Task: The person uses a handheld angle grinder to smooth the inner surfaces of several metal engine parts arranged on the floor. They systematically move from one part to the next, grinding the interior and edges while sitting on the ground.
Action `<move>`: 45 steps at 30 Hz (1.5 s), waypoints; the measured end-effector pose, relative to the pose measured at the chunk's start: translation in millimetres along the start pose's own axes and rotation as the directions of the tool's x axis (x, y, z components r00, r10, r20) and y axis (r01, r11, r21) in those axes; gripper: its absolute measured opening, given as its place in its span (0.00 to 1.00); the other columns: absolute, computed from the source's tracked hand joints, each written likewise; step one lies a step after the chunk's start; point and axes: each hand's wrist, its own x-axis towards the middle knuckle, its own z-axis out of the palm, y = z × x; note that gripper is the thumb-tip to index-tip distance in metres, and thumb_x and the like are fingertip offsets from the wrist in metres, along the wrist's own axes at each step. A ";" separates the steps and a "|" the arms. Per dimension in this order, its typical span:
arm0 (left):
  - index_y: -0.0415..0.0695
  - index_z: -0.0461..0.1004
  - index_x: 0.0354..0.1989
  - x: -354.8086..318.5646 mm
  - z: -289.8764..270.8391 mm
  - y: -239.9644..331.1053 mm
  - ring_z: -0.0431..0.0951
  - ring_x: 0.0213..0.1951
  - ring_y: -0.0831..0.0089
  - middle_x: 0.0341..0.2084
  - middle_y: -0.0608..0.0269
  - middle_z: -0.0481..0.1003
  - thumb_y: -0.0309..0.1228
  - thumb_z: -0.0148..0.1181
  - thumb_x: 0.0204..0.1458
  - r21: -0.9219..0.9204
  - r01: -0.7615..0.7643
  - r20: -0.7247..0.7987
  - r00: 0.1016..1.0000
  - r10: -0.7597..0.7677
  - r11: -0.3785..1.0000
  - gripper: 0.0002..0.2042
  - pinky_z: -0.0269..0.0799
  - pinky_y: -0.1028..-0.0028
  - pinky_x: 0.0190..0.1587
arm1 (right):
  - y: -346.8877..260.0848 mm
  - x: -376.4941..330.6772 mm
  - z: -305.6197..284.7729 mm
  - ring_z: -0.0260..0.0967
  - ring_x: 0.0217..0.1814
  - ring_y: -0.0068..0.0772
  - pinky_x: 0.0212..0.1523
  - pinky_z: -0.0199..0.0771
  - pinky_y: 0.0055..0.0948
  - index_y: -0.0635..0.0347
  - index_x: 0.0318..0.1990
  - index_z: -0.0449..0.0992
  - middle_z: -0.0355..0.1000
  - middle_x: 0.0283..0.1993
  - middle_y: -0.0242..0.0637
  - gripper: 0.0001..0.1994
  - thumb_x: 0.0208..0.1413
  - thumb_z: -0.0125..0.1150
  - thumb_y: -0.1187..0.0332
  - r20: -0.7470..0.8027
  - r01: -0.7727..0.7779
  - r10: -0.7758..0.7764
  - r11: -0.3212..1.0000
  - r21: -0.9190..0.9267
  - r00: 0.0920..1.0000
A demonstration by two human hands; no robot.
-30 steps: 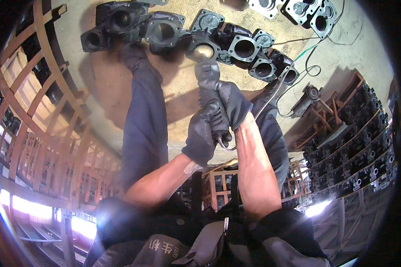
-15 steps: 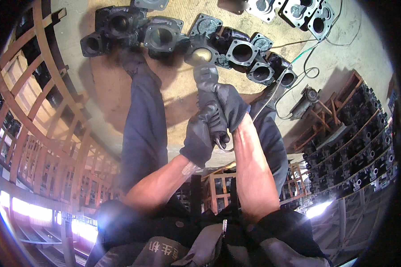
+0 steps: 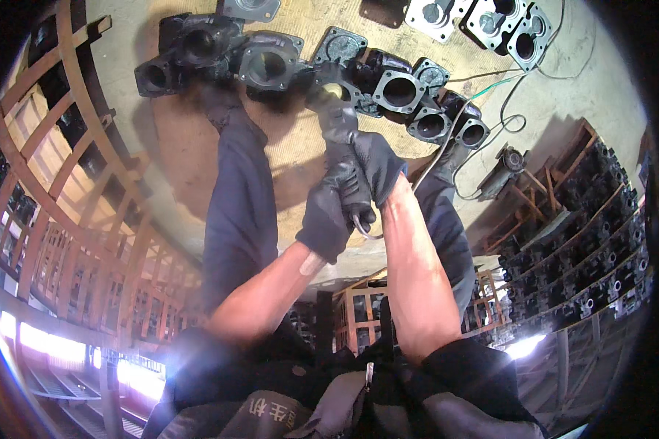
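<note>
Black gloves cover both of the person's hands, which grip a dark handheld power tool between the spread legs. Fingers of the left hand wrap around the rear of its body, near the end where a grey cable comes out and bends toward the right forearm. Farther forward, the right hand is closed around the middle, just above the left one; some of its fingers are hidden. The tool's front end points away from the body and overlaps the near edge of a dark flanged casting, whose round opening shows a pale patch; whether the two touch cannot be told.

That casting lies about midway along an uneven row on a ribbed tan mat. To its left sits a casting with a square flange; to its right, another has a wide round bore. Brighter metal plates lie at the upper right, near a thin cord with a green stretch. On the floor to the right rests a dark cylindrical object, beside a rusty frame. Brown metal racks curve along the left, and many dark parts fill the shelving opposite.
</note>
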 end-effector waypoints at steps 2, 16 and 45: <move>0.45 0.68 0.36 -12.9 5.4 -0.6 0.72 0.15 0.68 0.21 0.66 0.70 0.40 0.50 0.55 0.014 0.005 -0.021 1.000 -0.005 1.000 0.11 0.74 0.67 0.15 | 1.3 -8.6 0.3 0.69 0.31 0.18 0.32 0.70 0.21 0.66 0.39 0.77 0.75 0.31 0.30 0.08 0.53 0.57 0.73 0.039 0.163 -0.158 0.962 -0.217 0.987; 0.43 0.70 0.34 -32.0 9.6 4.7 0.71 0.20 0.76 0.21 0.67 0.70 0.38 0.48 0.58 -0.043 0.033 0.020 0.999 -0.033 0.999 0.11 0.71 0.73 0.20 | -9.3 -21.2 17.9 0.70 0.24 0.26 0.27 0.72 0.23 0.69 0.32 0.76 0.73 0.28 0.37 0.10 0.51 0.61 0.68 -0.105 -0.110 0.128 0.980 0.168 0.986; 0.45 0.68 0.37 -13.2 -0.6 11.4 0.72 0.16 0.69 0.21 0.66 0.70 0.39 0.50 0.56 -0.020 0.042 0.028 0.999 -0.042 0.999 0.10 0.75 0.67 0.17 | -12.9 -9.5 16.0 0.72 0.28 0.25 0.31 0.73 0.22 0.65 0.39 0.77 0.75 0.29 0.34 0.09 0.52 0.59 0.70 -0.038 -0.143 0.157 0.957 0.252 0.987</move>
